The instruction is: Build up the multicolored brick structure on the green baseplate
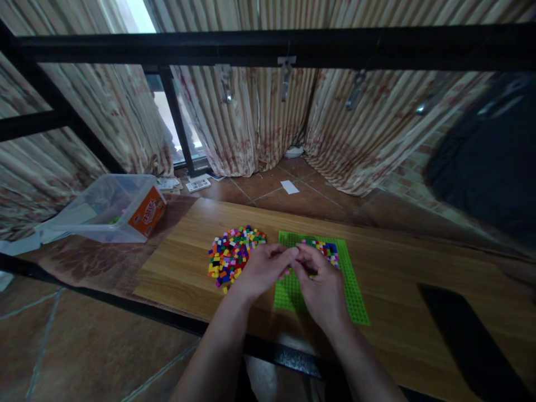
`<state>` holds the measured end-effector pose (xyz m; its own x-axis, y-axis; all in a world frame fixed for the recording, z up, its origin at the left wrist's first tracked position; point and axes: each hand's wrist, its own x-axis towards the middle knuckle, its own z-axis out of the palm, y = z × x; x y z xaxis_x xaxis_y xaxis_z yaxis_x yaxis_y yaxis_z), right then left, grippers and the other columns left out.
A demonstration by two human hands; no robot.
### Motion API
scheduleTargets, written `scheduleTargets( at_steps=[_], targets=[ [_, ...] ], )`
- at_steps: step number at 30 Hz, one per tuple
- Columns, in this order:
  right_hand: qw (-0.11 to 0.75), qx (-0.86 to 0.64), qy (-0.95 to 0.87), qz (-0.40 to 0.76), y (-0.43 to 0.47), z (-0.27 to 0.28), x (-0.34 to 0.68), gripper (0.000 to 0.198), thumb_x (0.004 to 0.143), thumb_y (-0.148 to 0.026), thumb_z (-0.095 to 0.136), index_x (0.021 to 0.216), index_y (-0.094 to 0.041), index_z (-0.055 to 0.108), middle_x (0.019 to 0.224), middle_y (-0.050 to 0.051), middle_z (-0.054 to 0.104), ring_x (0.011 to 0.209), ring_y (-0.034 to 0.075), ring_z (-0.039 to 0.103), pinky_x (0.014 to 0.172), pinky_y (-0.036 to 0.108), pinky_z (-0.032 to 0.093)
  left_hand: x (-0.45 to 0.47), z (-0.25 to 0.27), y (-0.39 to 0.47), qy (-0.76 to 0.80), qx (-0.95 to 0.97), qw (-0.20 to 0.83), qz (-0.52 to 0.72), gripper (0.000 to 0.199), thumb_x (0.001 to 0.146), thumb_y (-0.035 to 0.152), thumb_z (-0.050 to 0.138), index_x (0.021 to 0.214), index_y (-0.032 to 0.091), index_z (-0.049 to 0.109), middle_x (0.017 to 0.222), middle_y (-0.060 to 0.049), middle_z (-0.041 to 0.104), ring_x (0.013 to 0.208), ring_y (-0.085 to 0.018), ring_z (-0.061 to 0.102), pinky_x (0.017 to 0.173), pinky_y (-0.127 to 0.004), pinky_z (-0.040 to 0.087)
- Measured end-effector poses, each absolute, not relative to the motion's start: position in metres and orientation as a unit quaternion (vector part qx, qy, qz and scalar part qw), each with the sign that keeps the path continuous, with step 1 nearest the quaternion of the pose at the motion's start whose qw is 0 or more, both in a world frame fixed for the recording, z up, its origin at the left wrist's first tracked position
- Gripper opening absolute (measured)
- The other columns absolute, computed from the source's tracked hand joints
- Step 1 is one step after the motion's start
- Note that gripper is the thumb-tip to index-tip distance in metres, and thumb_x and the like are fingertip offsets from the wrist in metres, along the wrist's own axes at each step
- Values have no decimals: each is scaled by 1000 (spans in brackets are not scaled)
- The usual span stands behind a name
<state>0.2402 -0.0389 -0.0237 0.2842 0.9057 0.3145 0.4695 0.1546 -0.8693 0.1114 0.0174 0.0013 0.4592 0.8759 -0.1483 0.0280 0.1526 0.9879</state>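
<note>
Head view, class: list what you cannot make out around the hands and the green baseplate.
- Whether the left hand and right hand pinch a brick: fingertips meet, too small to tell.
- The middle of the green baseplate: hidden under the right hand.
- Contents of the clear tub: blurred through its wall.
- Single bricks in the loose pile: too small.

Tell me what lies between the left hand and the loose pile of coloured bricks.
Nothing visible: the left hand sits right beside the brick pile on bare wooden tabletop, its fingertips meeting the right hand over the green baseplate.
</note>
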Motion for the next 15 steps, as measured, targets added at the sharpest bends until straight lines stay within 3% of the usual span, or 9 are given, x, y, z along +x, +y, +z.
scheduleTargets(
  at_steps=[11,15],
  targets=[
    [552,-588,-534,254,-39,-25,253,32,83,-23,63,115,-24,64,101,4,71,92,18,69,88,38,54,122,0,15,406,468,714,325,20,70,32,74,74,13,68,64,-1,62,56,-8,54,56,-21,42],
    [552,-582,-544,246,-40,-24,258,34,82,-19,62,116,-24,63,93,2,70,86,16,67,86,36,54,124,1,12,412,475,720,294,25,71,37,73,71,13,67,65,-1,61,56,-9,54,55,-22,42]
  ],
)
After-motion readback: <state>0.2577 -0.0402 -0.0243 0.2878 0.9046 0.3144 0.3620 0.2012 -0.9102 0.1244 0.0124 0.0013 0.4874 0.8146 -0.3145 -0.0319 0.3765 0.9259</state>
